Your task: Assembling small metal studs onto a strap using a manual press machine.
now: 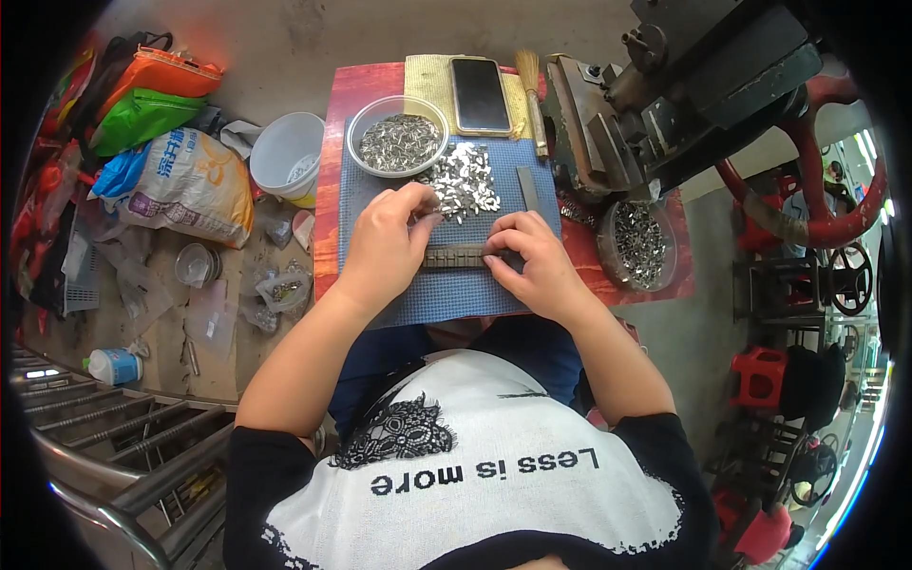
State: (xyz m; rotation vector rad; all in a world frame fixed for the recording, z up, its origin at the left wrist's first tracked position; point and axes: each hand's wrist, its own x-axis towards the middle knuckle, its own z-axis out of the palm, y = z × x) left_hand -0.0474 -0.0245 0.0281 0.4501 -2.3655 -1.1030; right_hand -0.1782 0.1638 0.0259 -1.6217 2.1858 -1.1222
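Note:
A dark, slotted metal bar lies crosswise on the blue ribbed mat. My right hand grips its right end between thumb and fingers. At the bar's left end, beside the pile of small shiny metal pieces, is my left hand. Its fingers are curled toward the thumb; whatever they pinch is too small to make out. Behind it stands a clear round tub holding many similar small pieces. A flat grey metal strip rests on the mat beyond my right hand.
A phone lies on a yellow cloth, with a brush alongside. To the right stand a dark machine press and another tub of metal pieces. A white bucket and sacks occupy the left floor.

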